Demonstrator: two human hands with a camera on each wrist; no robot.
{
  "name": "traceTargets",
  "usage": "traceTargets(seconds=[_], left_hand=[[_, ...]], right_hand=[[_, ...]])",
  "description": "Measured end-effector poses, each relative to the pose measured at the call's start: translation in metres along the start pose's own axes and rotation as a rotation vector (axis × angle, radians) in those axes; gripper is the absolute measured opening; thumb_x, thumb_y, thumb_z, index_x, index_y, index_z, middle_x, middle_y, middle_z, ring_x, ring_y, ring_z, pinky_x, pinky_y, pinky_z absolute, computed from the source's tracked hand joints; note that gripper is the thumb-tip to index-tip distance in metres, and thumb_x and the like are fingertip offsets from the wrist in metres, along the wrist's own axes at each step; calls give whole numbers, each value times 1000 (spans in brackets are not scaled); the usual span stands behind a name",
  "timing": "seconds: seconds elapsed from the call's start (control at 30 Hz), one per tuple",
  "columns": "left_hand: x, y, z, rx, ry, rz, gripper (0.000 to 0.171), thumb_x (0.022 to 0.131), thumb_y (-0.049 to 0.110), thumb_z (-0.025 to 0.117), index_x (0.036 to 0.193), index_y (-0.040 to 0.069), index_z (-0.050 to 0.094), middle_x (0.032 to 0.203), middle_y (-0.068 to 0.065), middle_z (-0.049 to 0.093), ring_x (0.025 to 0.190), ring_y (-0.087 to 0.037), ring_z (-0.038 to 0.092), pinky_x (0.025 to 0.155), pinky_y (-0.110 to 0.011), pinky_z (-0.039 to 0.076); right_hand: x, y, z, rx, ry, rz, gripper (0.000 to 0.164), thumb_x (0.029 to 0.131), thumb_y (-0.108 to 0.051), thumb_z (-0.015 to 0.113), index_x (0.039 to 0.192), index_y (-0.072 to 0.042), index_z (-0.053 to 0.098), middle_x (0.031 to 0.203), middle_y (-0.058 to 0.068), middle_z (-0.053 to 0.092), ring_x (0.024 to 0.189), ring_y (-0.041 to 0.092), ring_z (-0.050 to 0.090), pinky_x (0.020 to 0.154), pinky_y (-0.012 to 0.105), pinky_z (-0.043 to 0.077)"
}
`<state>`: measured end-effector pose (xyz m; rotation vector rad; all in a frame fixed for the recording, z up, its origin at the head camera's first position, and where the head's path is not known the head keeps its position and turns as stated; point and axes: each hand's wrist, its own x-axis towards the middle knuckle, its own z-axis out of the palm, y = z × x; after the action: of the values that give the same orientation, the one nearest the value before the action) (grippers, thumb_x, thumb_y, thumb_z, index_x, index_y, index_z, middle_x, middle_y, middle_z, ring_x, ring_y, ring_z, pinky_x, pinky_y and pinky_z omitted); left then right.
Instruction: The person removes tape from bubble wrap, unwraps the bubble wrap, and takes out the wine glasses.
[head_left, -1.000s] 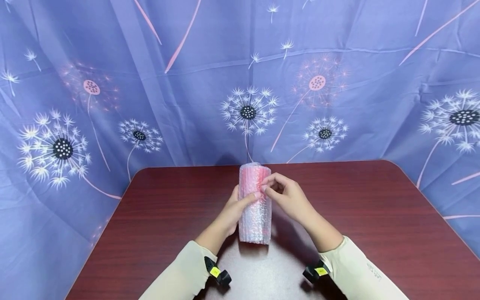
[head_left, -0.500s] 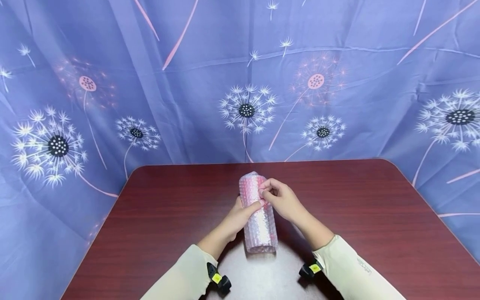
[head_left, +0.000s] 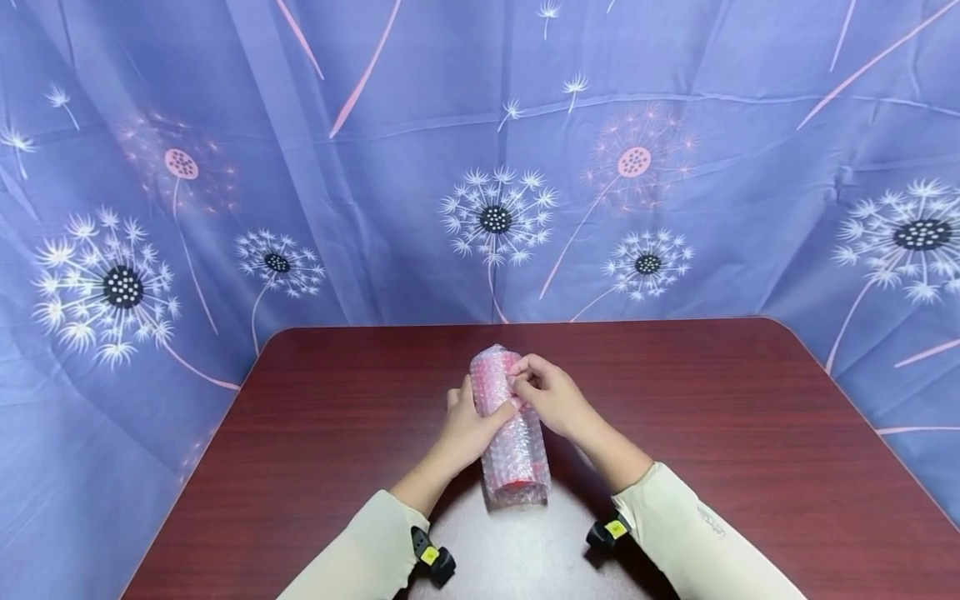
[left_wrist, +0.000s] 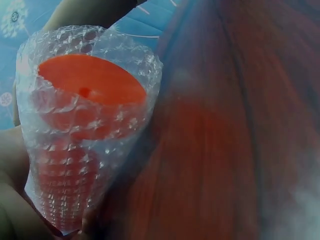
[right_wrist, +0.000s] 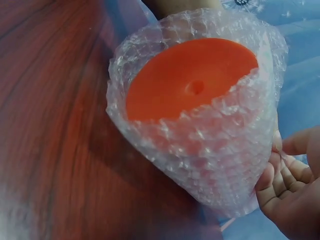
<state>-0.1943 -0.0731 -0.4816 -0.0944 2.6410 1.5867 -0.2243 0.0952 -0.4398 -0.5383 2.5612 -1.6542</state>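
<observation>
A red object wrapped in clear bubble wrap (head_left: 516, 454) leans over the table, its top tilted away to the left. Its flat, round orange-red end (right_wrist: 192, 80), with a small hole in the middle, shows inside the wrap's open lower end in both wrist views. My left hand (head_left: 467, 429) grips the bundle from the left, thumb across the front and fingers behind. At the upper right side, my right hand (head_left: 553, 402) pinches the edge of the wrap between thumb and forefinger. The wrap hides most of the red object's shape.
The bundle and hands are over a dark red wooden table (head_left: 712, 400). A blue curtain (head_left: 405, 192) printed with dandelions hangs right behind the table's far edge and along both sides. Each sleeve cuff carries a small black camera (head_left: 441, 567).
The bundle has tipped from nearly upright to leaning, and its red lower end now shows in the head view. Both hands have moved slightly with it; the right still pinches the wrap.
</observation>
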Motion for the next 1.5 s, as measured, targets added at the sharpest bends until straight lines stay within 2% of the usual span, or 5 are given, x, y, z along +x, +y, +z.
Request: traceTargets(seconds=[0.3, 0.47, 0.83, 1.17, 1.5], left_hand=[[-11, -12, -26, -6, 87, -16, 103, 82, 51, 71, 159, 4, 22, 143, -25, 40, 120, -39, 55, 101, -54, 51], [-15, -21, -35, -1, 115, -1, 88, 83, 46, 72, 157, 16, 34, 124, -17, 43, 102, -29, 57, 86, -42, 54], [-13, -26, -30, -357, -50, -7, 73, 94, 30, 66, 152, 6, 30, 122, -22, 58, 99, -23, 63, 81, -31, 55], [-18, -26, -42, -239, -36, -23, 55, 93, 31, 62, 137, 6, 41, 114, -20, 65, 73, -16, 62, 55, -27, 48], [-23, -42, -58, -390, 28, -22, 53, 95, 14, 53, 147, 9, 43, 135, -24, 55, 88, -14, 62, 65, -27, 54]], right_hand=[[5, -18, 24, -91, -58, -53, 8, 97, -9, 58, 104, -9, 62, 88, 6, 68, 71, 9, 61, 66, 24, 54], [8, -23, 36, -133, -56, -86, 8, 96, -11, 58, 102, -11, 63, 88, 3, 69, 74, 7, 61, 70, 24, 52], [5, -33, 39, -216, -28, -137, 6, 94, -9, 61, 99, -11, 63, 90, 4, 71, 79, 11, 65, 74, 29, 54], [8, -38, 54, -412, -20, -258, 5, 93, -12, 65, 97, -14, 63, 83, -1, 69, 72, 10, 59, 69, 29, 50], [7, -50, 77, -646, -27, -371, 9, 92, -16, 68, 96, -9, 65, 86, 3, 66, 77, 20, 65, 72, 37, 55]])
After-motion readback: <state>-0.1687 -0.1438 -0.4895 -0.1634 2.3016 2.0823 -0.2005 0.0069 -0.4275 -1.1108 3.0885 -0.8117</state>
